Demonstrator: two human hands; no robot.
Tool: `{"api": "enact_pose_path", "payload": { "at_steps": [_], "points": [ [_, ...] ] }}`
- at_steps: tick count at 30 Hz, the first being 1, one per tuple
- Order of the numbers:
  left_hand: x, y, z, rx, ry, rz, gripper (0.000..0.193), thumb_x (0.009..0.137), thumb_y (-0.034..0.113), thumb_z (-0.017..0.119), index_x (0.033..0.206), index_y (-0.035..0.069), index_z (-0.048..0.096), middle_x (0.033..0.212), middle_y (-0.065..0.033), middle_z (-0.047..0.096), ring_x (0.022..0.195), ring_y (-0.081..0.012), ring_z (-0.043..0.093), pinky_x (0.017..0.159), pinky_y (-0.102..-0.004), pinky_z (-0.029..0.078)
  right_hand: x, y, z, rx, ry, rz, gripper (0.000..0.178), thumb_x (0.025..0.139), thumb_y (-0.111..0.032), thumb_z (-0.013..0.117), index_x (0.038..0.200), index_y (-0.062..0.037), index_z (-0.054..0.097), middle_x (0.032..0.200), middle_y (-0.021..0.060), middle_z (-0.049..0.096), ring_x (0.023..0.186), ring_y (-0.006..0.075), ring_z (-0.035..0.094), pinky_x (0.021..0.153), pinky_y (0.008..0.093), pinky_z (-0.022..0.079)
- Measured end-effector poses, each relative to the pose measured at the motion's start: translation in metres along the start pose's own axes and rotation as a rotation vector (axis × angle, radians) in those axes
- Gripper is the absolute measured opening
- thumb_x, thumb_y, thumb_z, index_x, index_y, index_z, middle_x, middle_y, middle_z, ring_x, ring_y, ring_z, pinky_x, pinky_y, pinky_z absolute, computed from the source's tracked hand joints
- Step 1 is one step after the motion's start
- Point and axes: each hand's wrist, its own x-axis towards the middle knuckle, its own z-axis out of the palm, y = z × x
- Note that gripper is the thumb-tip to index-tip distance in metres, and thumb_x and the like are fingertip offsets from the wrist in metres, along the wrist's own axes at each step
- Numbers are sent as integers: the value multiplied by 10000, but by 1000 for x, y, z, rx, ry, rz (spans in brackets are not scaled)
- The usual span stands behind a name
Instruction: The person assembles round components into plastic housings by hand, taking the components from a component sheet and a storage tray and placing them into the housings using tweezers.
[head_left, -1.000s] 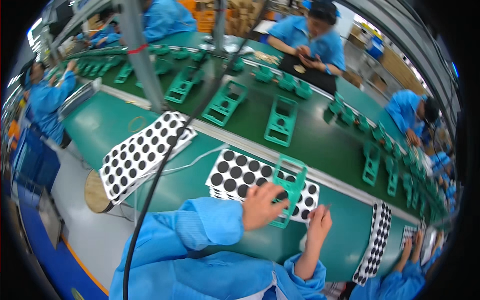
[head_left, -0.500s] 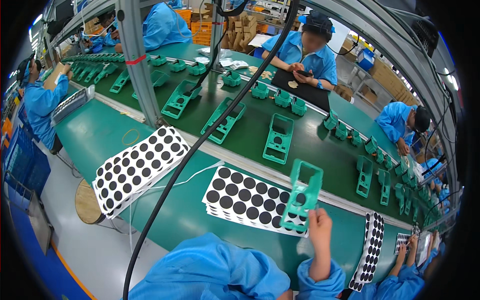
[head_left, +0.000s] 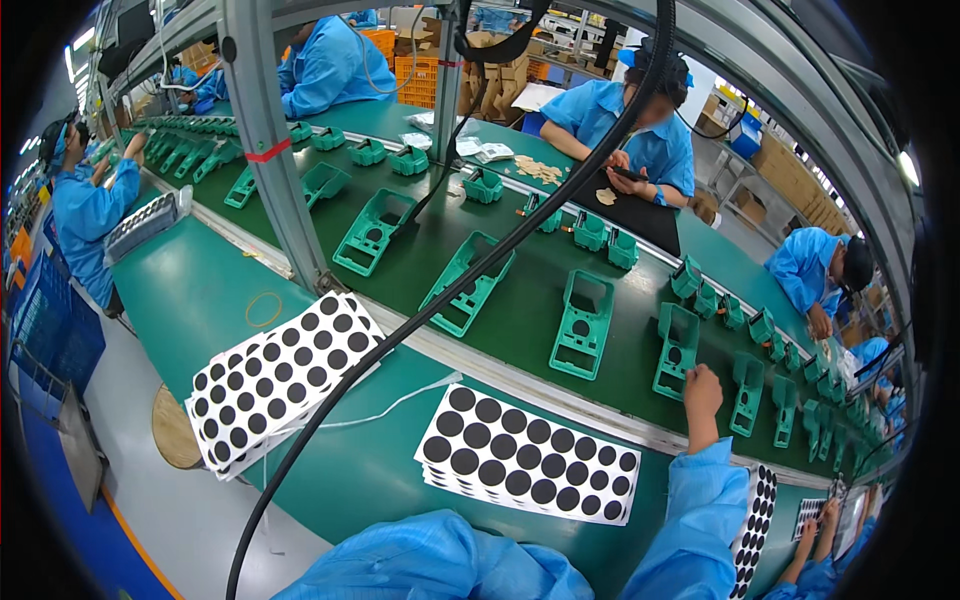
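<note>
My right hand (head_left: 703, 397) reaches over the belt, fingers closed at the lower right edge of a green plastic housing (head_left: 677, 352). That housing lies flat on the dark green belt, its cut-outs facing up. My left hand is out of sight; only a blue sleeve (head_left: 440, 560) shows at the lower edge. Between me and the belt lies a stack of white sheets with black round stickers (head_left: 528, 456). To its left sits another, fanned stack of sticker sheets (head_left: 285, 380).
More green housings (head_left: 582, 322) lie along the belt (head_left: 520, 375), with small green boxes (head_left: 484, 186) along its far side. A black cable (head_left: 420, 315) hangs across the view. A metal post (head_left: 272, 150) stands left. Opposite, a person (head_left: 625, 130) sits holding a dark object.
My right hand has moved away and right, carrying the green housing from above the sticker sheets onto the belt. The sheets it partly covered now show fully.
</note>
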Motion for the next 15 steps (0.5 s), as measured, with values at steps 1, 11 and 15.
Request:
{"api": "enact_pose_path", "payload": {
  "at_steps": [1, 11, 15],
  "points": [
    [-4, -1, -2, -6, -7, -8, 148, 760, 191, 512, 755, 60, 579, 760, -113, 599, 747, -257, 568, 649, -441, 443, -1, -6, -5, 4, -5, 10, 195, 834, -245, 537, 774, -59, 534, 805, 141, 581, 768, 359, 575, 621, 443, 447],
    [9, 22, 7, -96, -124, 25, 153, 733, 173, 521, 722, 50, 611, 740, -132, 616, 696, -283, 591, 609, -424, 473, -113, -42, -83, 1779, -281, 636, 456, 925, -367, 373, 585, -75, 451, 551, 52, 455, 467, 140, 416, 394, 257, 341],
    [26, 39, 15, -125, -156, 39, 156, 722, 166, 524, 710, 46, 623, 732, -140, 623, 675, -294, 600, 593, -417, 484, -165, -20, -83, 1983, -455, 737, 433, 931, -413, 334, 667, -105, 487, 478, 1, 364, 417, 109, 346, 398, 239, 315]
  ]
}}
